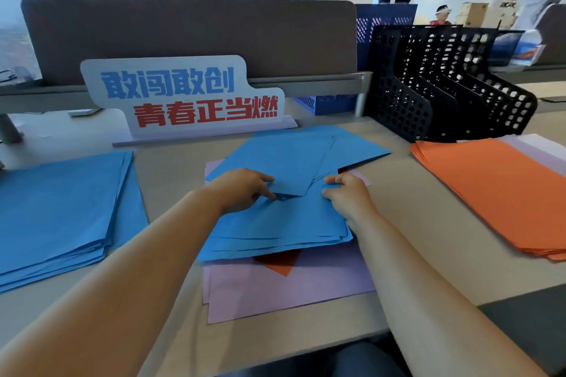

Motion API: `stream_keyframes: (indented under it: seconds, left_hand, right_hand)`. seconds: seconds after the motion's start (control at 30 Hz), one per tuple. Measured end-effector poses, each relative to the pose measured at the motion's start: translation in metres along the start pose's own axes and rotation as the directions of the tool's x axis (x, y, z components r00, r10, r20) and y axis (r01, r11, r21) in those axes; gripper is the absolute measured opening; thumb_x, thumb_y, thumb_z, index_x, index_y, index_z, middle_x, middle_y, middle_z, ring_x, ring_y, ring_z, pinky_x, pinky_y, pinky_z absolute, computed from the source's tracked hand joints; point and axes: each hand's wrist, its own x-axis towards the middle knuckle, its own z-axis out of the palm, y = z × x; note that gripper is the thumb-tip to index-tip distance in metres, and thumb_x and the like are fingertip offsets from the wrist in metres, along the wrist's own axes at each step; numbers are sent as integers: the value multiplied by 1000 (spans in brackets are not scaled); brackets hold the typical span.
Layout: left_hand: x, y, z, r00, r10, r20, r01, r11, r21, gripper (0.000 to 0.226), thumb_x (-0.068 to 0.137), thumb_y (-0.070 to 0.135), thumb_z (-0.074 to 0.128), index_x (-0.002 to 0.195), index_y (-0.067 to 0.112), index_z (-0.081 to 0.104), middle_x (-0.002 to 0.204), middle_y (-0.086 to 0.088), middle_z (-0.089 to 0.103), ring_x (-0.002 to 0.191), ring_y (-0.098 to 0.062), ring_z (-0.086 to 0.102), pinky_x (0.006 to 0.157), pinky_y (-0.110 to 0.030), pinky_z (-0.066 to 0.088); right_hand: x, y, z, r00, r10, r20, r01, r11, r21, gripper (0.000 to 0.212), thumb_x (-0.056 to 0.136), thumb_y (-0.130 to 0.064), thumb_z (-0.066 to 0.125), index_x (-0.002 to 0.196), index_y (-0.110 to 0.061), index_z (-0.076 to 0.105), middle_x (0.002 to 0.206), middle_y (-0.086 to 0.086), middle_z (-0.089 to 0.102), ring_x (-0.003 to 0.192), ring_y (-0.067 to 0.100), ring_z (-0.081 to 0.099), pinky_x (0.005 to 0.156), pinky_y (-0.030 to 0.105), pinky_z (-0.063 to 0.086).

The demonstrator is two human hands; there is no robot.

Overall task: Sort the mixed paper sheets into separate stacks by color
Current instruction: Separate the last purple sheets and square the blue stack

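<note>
Partway: blue stack [61, 208] left & orange stack [496, 193] right built, mixed pile [291, 294] mid-tabletop [171, 168] left to sort, left hand [242, 190] & right hand [347, 197] fingers pinching its top blue sheets [275, 223].

The blue sheets [284, 223] of the middle pile are thin, smooth, matt paper. The lilac sheets [291, 291] under them and the orange stack [502, 193] have the same matt finish. The file rack [444, 86] is black perforated plastic with a faint sheen. The divider panel [190, 37] looks like brown felted cloth. The desk [413, 239] is pale, smooth and matt.
</note>
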Motion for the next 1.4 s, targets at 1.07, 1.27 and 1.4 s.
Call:
stream_keyframes:
  seconds: [1.07,1.27,1.4]
  left_hand:
    - [-53,26,-17,959,-66,-274,-107,814,-571,23,67,7,52,60,27,61,52,22,56,57,2,50,58,-6,35]
    - [-54,19,-11,618,-70,-783,-161,964,-213,25,66,-1,44,69,22,55,62,4,56,55,-13,42,49,-23,40]
    - [-50,25,2,667,157,-728,-292,955,-61,21,66,7,33,75,25,38,63,0,57,60,-15,46,51,-24,39]
  right_hand:
    - [4,3,-10,989,114,-91,-92,972,216,19,84,11,49,100,11,58,97,15,60,92,24,56,61,27,37]
    - [2,0,-17,996,85,1,-83,970,228,21,87,9,51,102,-1,60,99,13,61,89,25,57,61,26,45]
    - [0,1,-17,996,68,60,-75,988,132,23,88,2,50,108,-4,59,107,16,63,92,30,59,70,32,45]
